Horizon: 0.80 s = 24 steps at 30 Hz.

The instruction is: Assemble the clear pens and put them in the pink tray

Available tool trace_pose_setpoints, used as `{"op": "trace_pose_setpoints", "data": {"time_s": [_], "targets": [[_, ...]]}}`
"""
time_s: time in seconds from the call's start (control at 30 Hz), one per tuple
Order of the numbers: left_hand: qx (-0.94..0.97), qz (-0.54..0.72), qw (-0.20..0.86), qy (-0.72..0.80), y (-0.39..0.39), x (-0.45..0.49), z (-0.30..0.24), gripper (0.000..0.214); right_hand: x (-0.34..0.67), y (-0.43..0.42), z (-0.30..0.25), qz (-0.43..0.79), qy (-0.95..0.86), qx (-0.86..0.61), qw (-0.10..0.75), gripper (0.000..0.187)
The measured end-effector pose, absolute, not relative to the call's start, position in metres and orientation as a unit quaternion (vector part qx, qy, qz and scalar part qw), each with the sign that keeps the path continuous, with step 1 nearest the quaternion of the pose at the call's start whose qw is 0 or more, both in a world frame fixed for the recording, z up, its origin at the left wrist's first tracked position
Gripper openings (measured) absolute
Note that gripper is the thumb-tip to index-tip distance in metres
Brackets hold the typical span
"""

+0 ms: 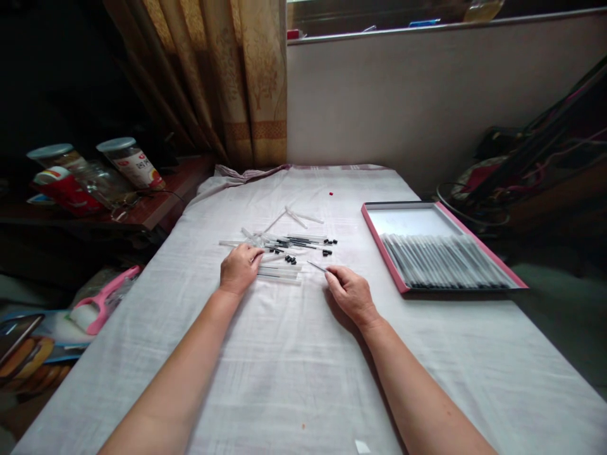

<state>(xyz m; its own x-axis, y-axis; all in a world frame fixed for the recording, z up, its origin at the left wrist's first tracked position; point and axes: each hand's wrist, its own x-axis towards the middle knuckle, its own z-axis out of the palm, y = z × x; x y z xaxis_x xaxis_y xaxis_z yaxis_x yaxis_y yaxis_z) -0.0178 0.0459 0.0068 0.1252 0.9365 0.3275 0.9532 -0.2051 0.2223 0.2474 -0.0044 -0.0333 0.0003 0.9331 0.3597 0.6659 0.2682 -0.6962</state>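
Observation:
My left hand (239,268) rests on the white cloth with its fingers curled over the near end of a pile of clear pen barrels (279,273). My right hand (349,292) pinches a thin pen refill (317,266) that points up and to the left. Beyond both hands lie loose refills with black tips (306,241), small black caps (327,253) and a few more clear tubes (296,217).
A pink-rimmed tray (379,240) at the right holds a row of assembled pens (446,260). The table (284,379) is covered in white cloth. Jars (130,161) stand on a dark shelf at the left; a curtain and wall are behind.

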Motion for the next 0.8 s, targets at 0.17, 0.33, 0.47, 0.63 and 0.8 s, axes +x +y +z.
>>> {"op": "trace_pose_setpoints", "data": {"time_s": [0.17, 0.33, 0.47, 0.63, 0.8], "targets": [[-0.767, -0.047, 0.061, -0.637, 0.074, -0.016, 0.017, 0.023, 0.247, -0.005, -0.031, 0.17, -0.686, -0.588, 0.393, 0.025], [-0.782, 0.002, 0.06, -0.621, 0.087, -0.009, 0.023, 0.02, 0.247, -0.004, -0.03, 0.178, -0.69, -0.585, 0.388, 0.025], [-0.799, -0.057, 0.056, -0.596, 0.076, -0.007, 0.031, 0.016, 0.248, -0.004, -0.031, 0.19, -0.675, -0.577, 0.418, 0.024], [-0.757, -0.225, -0.132, -0.6, 0.033, 0.002, 0.016, 0.015, 0.247, -0.008, -0.029, 0.18, -0.693, -0.548, 0.432, 0.023], [-0.649, -0.363, -0.332, -0.58, 0.003, 0.012, -0.015, 0.023, 0.244, -0.013, -0.022, 0.159, -0.738, -0.529, 0.388, 0.021]]}}
